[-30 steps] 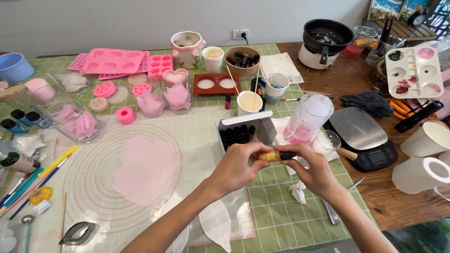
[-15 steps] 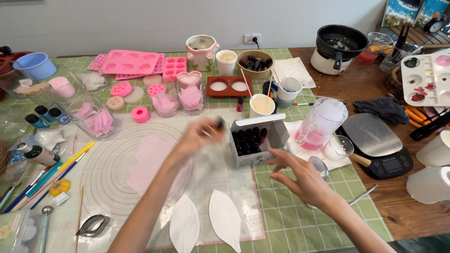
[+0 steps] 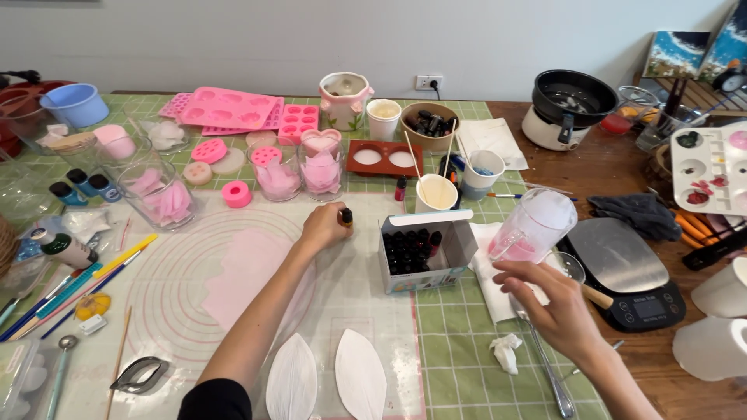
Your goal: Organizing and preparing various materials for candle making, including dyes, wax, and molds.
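Left hand (image 3: 325,226) clamped on a small dark bottle (image 3: 345,216) above the silicone mat (image 3: 354,299), just beside the open box of bottles (image 3: 419,250); right hand (image 3: 545,305) fingers apart, empty, near the tilted measuring jug (image 3: 534,226)

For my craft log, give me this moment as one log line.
left hand: holds small dark-capped bottle over mat | right hand: open, beside pink-liquid measuring cup | bottle box: open between hands
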